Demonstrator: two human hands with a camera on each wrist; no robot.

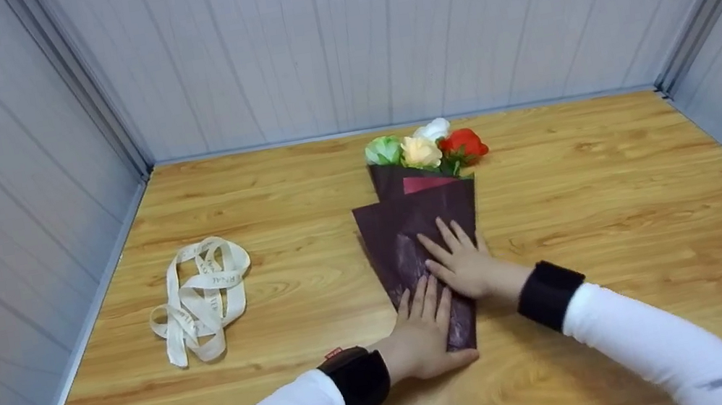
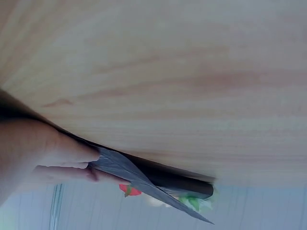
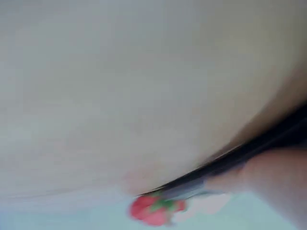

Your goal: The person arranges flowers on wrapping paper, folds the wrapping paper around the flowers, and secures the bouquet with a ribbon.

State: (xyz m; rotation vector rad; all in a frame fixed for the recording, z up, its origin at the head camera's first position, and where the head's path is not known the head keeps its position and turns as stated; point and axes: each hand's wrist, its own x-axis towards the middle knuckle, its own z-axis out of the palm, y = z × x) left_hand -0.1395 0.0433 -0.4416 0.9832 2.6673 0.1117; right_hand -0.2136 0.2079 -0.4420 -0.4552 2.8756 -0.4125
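Note:
A bouquet wrapped in dark purple paper (image 1: 385,235) lies on the table, its blooms pointing to the back wall. Green, cream (image 1: 421,152), white and red (image 1: 465,144) flowers stick out of the top. My left hand (image 1: 422,342) rests on the lower part of the wrap, fingers straight and thumb out by the bottom end. Higher up, my right hand (image 1: 466,267) lies with spread fingers on the wrap's right side. In the left wrist view a flap of the paper (image 2: 124,167) stands away from the bundle. The right wrist view is blurred, with the red flower (image 3: 151,211) at its bottom.
A loosely heaped cream ribbon (image 1: 204,295) with printed letters lies on the left of the wooden table (image 1: 611,205). Pale panelled walls (image 1: 333,38) enclose the table at the back and both sides.

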